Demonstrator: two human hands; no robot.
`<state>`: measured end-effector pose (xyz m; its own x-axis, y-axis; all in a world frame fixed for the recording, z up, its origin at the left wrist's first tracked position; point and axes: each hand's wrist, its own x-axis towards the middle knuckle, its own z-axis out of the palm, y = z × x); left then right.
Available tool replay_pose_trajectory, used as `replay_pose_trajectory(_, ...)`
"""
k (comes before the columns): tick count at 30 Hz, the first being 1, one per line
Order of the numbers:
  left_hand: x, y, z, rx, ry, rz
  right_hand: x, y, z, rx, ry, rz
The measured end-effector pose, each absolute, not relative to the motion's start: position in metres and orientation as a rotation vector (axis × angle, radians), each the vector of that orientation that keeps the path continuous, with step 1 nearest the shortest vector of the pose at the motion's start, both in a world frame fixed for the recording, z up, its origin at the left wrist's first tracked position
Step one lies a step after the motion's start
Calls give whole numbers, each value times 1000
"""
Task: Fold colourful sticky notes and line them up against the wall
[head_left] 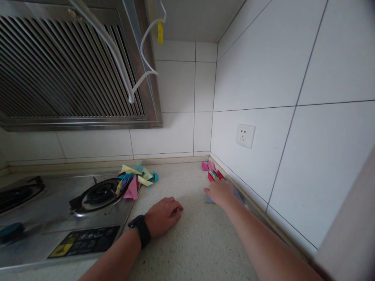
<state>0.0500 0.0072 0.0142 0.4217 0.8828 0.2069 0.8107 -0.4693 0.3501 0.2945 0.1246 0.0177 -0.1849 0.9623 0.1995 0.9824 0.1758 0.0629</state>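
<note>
My left hand [164, 215] rests on the speckled counter [187, 242], a dark watch [141, 230] on its wrist. Its fingers bend loosely, a gap shows between thumb and forefinger, and no object is visible in them. Farther forward, beside the right wall, my right hand [220, 191] reaches over the counter with its thumb held out. Its fingers touch red folded paper [210, 177], which has some teal and white on it; the fingertips are partly hidden. Pink folded papers [208, 166] sit just beyond, in the corner. Bluish-purple paper [238, 196] lies partly under my right hand.
At left, a heap of coloured folded papers [131, 189] overlaps the stove's edge near a burner [102, 193]. Overhead are a steel range hood [73, 74] and a hanging white cable [117, 54]. The tiled right wall carries a socket [245, 136].
</note>
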Motion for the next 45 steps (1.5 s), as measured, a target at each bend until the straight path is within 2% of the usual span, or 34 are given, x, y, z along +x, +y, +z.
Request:
replay_pose_trajectory(17, 49, 8, 14, 2492, 1478, 538, 291, 119, 26, -1926, -2250, -251)
replay_pose_trajectory(20, 48, 8, 14, 2487, 1465, 550, 283, 108, 35, -1697, -2379, -302)
replay_pose_trajectory(24, 48, 8, 13, 2491, 1467, 558, 266, 88, 39, -1062, -2724, -218)
replay_pose_trajectory(28, 49, 8, 13, 2497, 1462, 565, 255, 75, 36, -889, -2800, -183)
replay_pose_trajectory(34, 47, 9, 12, 2490, 1461, 567, 276, 90, 48, -1003, -2782, -180)
replay_pose_trajectory(38, 44, 9, 11, 2500, 1431, 564, 312, 109, 64, -1289, -2663, -191)
replay_pose_trajectory(45, 42, 8, 11, 2512, 1397, 571, 343, 121, 57, -1595, -2751, 256)
